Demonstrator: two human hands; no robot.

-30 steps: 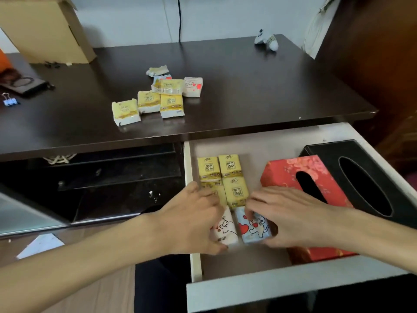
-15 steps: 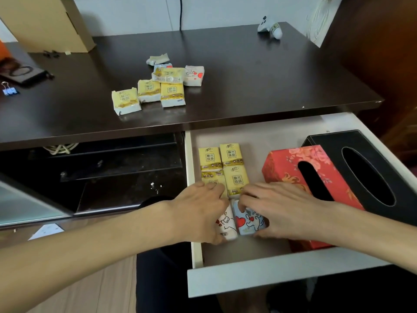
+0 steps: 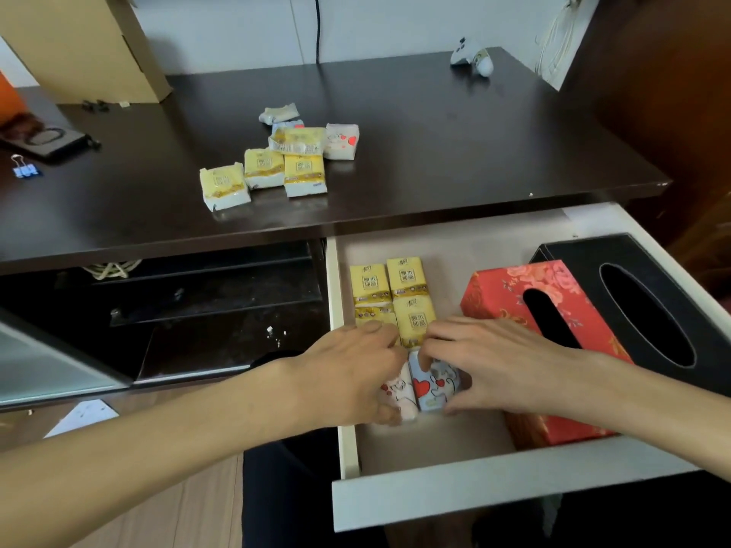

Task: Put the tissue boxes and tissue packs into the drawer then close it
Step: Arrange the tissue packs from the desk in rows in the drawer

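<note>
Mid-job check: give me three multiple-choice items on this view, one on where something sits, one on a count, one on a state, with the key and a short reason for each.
1. Where is the red floral tissue box?
A. On the desktop
B. In the drawer, beside the black tissue box
C. On the floor

2. How many tissue boxes are in the drawer?
A. One
B. Two
C. Four

3. What state is the drawer in?
A. Pulled open, with both hands inside
B. Fully closed
C. Open but holding nothing

Key:
1 B: it lies in the drawer against the black tissue box.
2 B: only the red and the black box show there.
3 A: the left hand and right hand rest on the heart-print tissue packs inside it, while other tissue packs remain on the desk.
</note>
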